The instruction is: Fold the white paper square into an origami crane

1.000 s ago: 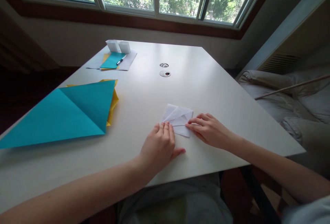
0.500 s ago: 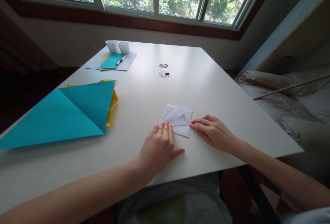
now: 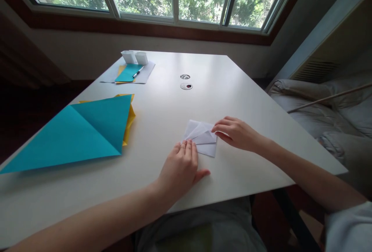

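Observation:
A small folded sheet of white paper (image 3: 205,149) lies on the table, with slanting creases and a loose flap on top. My left hand (image 3: 181,163) rests flat on its near left corner, fingers stretched out and thumb spread to the right. At the paper's right edge, my right hand (image 3: 236,134) pinches the flap between thumb and fingers. The exact grip is partly covered by the fingertips.
A large folded blue paper (image 3: 72,136) lies at the left, over a yellow folded paper (image 3: 130,118). Farther back are two small white paper boxes (image 3: 141,58), blue sheets (image 3: 128,73) and a pen (image 3: 138,72). Round inserts (image 3: 186,86) sit in the white tabletop (image 3: 226,89).
My right hand has moved slightly away from me along the paper's right edge, and the flap there looks shifted. My left hand stays pressed on the paper. The camera view has tilted slightly.

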